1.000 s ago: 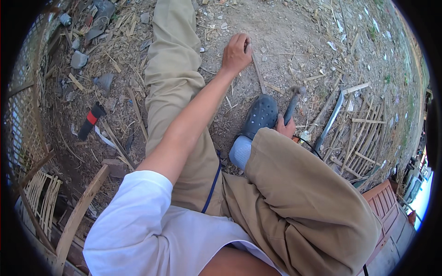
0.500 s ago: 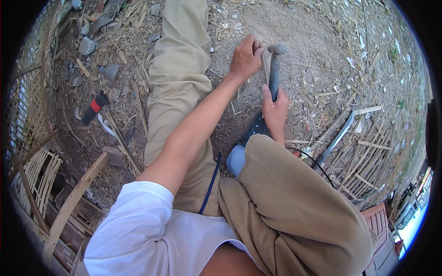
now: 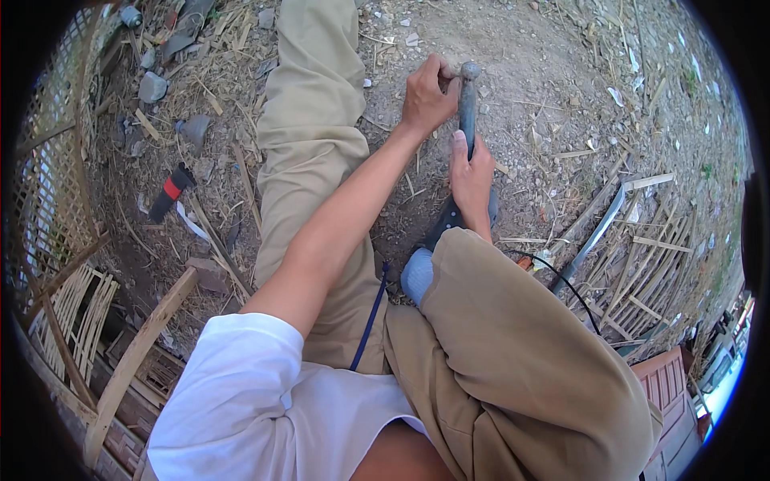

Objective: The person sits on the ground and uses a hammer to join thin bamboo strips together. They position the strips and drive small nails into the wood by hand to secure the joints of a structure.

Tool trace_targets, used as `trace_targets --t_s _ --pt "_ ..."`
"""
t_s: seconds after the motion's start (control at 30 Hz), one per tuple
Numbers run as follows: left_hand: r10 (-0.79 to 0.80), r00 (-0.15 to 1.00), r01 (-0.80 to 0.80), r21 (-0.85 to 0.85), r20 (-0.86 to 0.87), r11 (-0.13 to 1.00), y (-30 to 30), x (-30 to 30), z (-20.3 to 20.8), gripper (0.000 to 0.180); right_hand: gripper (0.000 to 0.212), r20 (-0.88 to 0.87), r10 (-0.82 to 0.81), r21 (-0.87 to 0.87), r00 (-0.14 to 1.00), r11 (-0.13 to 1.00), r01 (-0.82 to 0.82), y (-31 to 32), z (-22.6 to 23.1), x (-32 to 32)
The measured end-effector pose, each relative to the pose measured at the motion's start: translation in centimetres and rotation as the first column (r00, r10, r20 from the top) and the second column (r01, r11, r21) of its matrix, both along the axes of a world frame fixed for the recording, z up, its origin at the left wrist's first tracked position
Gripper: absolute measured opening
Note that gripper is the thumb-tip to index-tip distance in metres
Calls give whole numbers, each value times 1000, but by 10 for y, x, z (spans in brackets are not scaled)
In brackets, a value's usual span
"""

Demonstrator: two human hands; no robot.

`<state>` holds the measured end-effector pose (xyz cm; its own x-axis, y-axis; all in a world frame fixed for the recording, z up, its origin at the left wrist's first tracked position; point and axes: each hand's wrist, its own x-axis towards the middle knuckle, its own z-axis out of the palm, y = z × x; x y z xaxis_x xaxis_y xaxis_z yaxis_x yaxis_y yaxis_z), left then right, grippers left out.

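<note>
My right hand (image 3: 472, 183) is wrapped round the dark handle of a hammer (image 3: 468, 104), its thumb lying along the handle. The hammer's rounded grey metal head (image 3: 471, 70) points away from me. Just left of that head, my left hand (image 3: 430, 94) is closed, thumb and fingers bent together in a pinch. Whatever sits between those fingertips is hidden by the hand and the hammer. Beneath my right wrist is my dark shoe (image 3: 443, 226) with pale spots, worn over a light blue sock (image 3: 418, 275).
A long curved blade (image 3: 593, 236) lies on the right beside a lattice of bamboo strips (image 3: 654, 264). At left are a black-and-red cylindrical object (image 3: 171, 192), a grey stone (image 3: 151, 86) and a wooden beam (image 3: 140, 361). Dry straw and chips litter the dirt.
The hammer and my right hand have shifted left and slightly away from me, bringing the head against my left fingertips. A thin strip seen between my hands earlier is now hidden.
</note>
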<state>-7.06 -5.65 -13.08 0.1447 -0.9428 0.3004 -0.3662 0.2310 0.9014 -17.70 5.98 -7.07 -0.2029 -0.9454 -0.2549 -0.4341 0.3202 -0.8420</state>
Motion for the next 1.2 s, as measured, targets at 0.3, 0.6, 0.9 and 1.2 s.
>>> trace_targets --t_s 0.3,0.6,0.9,1.2 --pt "-43 999 43 74 -1 996 0 4 -4 27 37 344 -190 155 919 977 144 0 4 -5" --pt "-55 996 60 68 -64 996 -1 1 -3 24 34 330 -170 93 929 985 147 0 1 -7" --pt "-4 1000 5 78 -15 997 -3 2 0 26 38 22 60 -1 998 998 -60 7 -6 -4" --pt "31 999 -34 110 29 993 -5 3 1 26 38 -50 96 -6 994 995 -96 9 2 1"
